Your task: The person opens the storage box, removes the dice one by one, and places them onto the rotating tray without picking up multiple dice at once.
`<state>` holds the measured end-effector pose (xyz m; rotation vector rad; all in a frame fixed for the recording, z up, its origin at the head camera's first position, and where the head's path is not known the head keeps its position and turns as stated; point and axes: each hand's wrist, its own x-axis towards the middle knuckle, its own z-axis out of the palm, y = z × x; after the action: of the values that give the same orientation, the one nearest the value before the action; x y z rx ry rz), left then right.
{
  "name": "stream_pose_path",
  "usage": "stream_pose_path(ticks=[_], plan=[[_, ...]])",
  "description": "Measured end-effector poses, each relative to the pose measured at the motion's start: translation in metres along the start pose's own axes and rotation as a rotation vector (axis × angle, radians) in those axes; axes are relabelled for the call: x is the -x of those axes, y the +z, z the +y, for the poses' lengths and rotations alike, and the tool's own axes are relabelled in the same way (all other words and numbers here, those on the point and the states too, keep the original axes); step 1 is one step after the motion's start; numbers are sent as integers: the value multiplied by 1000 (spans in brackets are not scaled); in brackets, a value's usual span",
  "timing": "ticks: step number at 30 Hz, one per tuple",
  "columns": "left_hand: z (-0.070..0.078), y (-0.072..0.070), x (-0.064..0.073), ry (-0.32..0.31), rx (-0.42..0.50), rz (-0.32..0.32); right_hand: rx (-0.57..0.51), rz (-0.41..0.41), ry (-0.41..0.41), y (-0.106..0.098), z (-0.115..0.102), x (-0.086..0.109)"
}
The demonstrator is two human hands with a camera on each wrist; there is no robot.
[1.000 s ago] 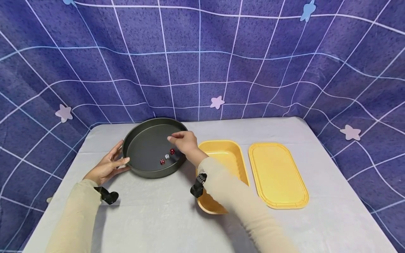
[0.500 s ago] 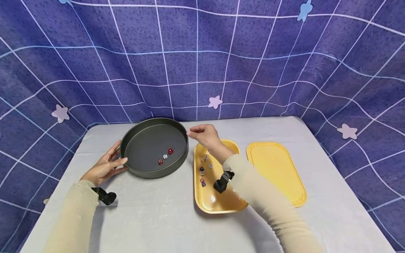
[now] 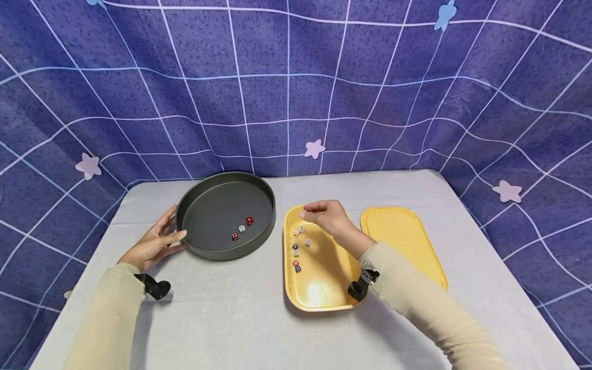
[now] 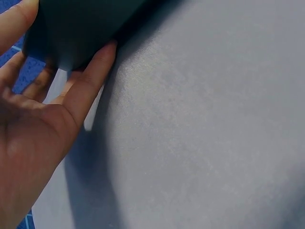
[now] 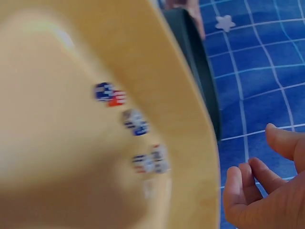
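My left hand (image 3: 154,241) grips the near left side of a round dark pan (image 3: 210,205), thumb at the rim. In the left wrist view, fingers (image 4: 90,83) reach along the underside of the pan (image 4: 81,31). Two red dice (image 3: 250,221) and a silvery die (image 3: 242,229) lie on its floor toward the near right. Over the far end of a yellow tray (image 3: 319,306) hovers my right hand (image 3: 330,218). Thumb and fingers are apart in the right wrist view, nothing between them. Several white, blue and red dice (image 3: 296,253) lie along the tray's left side.
A flat yellow lid (image 3: 398,236) lies on the white-covered table (image 3: 222,318) to the right of the tray, partly behind the right forearm. A purple grid-patterned curtain (image 3: 259,97) hangs along the back and sides.
My right hand has travelled right, from above the pan across its rim to above the yellow tray, uncovering the tray's dice. The left hand stays at the pan.
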<state>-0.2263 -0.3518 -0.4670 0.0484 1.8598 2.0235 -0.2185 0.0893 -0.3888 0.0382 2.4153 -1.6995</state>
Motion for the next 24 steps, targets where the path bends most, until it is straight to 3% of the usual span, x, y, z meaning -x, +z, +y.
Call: stream_pose_path(ticks=[5,14,24], plan=[[-1,-1,0,3,-15,0,57,15,-3,2,23,6],[-2,-2,3,8,-2,-10,256,-1,2,15,65,9],[-1,0,-1,0,-6,-11,318,64,-60,20,81,11]])
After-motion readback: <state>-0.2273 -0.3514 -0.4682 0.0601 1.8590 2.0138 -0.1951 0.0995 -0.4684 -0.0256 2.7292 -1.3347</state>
